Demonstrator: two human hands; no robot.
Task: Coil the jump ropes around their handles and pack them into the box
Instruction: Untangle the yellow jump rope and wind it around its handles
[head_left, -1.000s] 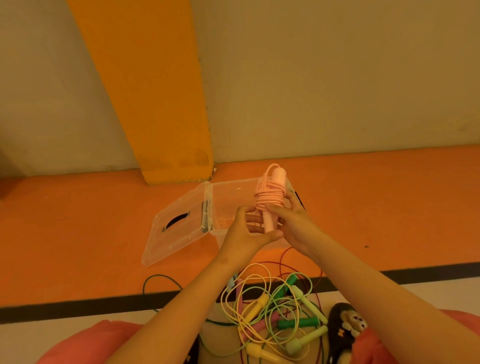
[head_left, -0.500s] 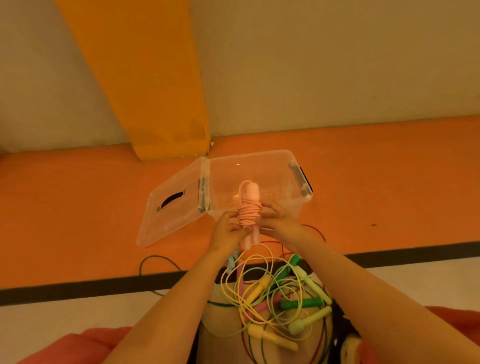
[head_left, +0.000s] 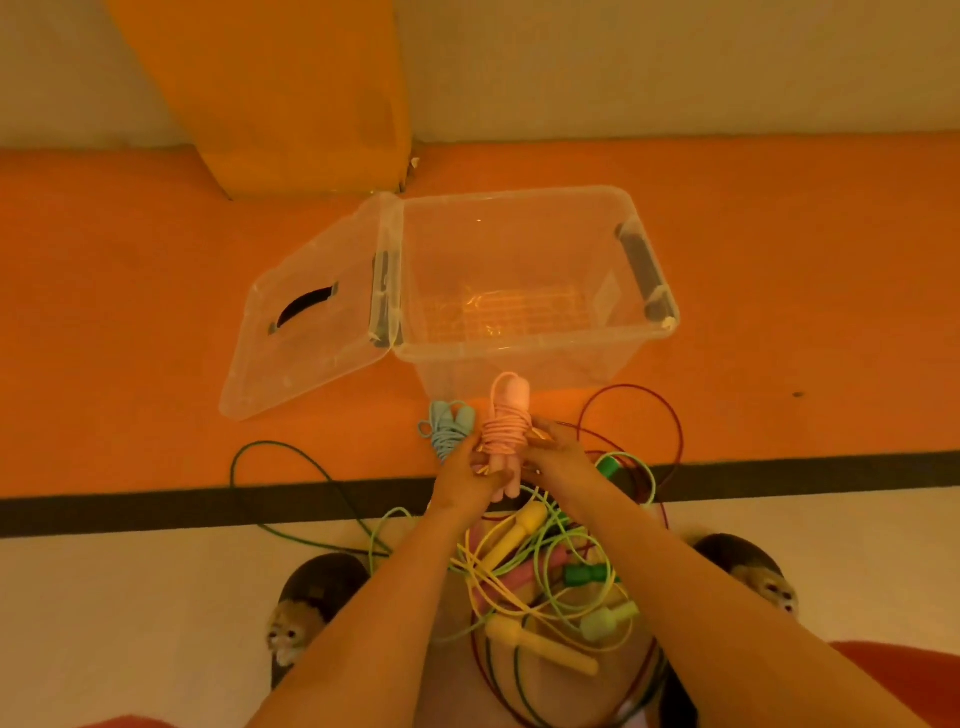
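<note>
Pink bundle (head_left: 506, 434) nearer, lengthwise toward box (head_left: 519, 357)

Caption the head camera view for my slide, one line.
Left hand and right hand grip a coiled pink jump rope before the open clear plastic box, loose coloured ropes tangled below.

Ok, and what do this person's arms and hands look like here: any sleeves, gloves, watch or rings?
The left forearm and right forearm are bare to the frame edge: no sleeves, watch or bracelet in view. The left hand and right hand wear no gloves and show no rings. Some fingernails look yellowish, perhaps polish; too small to tell.
</note>
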